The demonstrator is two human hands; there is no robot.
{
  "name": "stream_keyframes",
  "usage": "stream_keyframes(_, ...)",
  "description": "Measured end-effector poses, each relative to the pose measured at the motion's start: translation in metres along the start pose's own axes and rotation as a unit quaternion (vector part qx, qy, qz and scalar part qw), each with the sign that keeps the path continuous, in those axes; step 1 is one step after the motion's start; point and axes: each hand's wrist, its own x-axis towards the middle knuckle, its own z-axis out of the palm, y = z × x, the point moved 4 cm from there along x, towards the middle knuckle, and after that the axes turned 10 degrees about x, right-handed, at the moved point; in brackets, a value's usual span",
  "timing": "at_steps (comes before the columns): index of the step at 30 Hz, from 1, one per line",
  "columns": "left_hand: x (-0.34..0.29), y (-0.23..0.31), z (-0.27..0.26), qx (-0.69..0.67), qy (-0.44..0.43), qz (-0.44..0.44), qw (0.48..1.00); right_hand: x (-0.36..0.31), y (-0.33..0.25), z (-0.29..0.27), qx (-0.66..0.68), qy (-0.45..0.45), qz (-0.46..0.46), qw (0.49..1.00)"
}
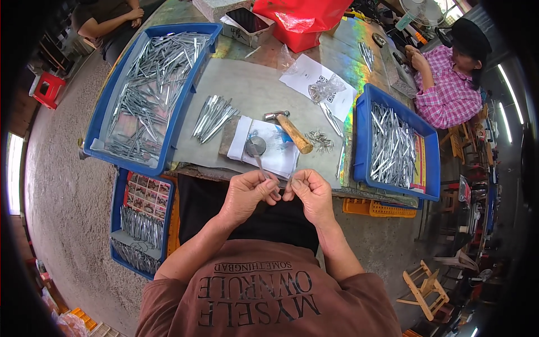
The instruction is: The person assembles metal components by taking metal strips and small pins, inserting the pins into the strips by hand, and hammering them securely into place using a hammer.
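My left hand point(250, 194) pinches a slim metal strip point(260, 164) that points away from me, its far end by a round dark metal disc point(255, 146). Close beside it, my right hand point(310, 192) is closed in a pinch at the table's near edge; what its fingertips hold is too small to name. The disc rests on a block covered with white paper point(283, 160). A hammer with a wooden handle point(296, 135) lies across the paper's far right corner. To its right is a heap of small metal pins point(320, 141). Several slim silvery metal pieces point(213, 118) lie left of the block.
Blue trays point(168, 143) point(364, 140) of similar metal pieces stand left and right; a lower blue tray point(117, 213) is at left. Farther back are a printed sheet point(303, 73), a red bag point(297, 28) and a phone on a box point(247, 21). Two people sit around the table.
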Motion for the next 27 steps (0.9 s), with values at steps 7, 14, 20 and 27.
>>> stream_keyframes(7,0.000,-0.001,0.010,0.020,-0.030,-0.003,0.999,-0.006,0.005,0.004,-0.024,0.074,-0.039,0.996)
stream_keyframes(14,0.001,-0.004,0.009,0.001,-0.034,-0.004,0.999,-0.011,0.004,0.008,-0.233,0.112,-0.136,0.956)
stream_keyframes(20,0.000,0.000,0.006,0.037,-0.032,-0.012,0.999,-0.006,-0.008,0.014,-0.329,0.013,-0.120,0.937)
stream_keyframes(27,0.002,0.001,0.003,0.014,-0.026,0.018,0.999,-0.007,-0.012,0.019,-0.360,0.018,-0.109,0.926)
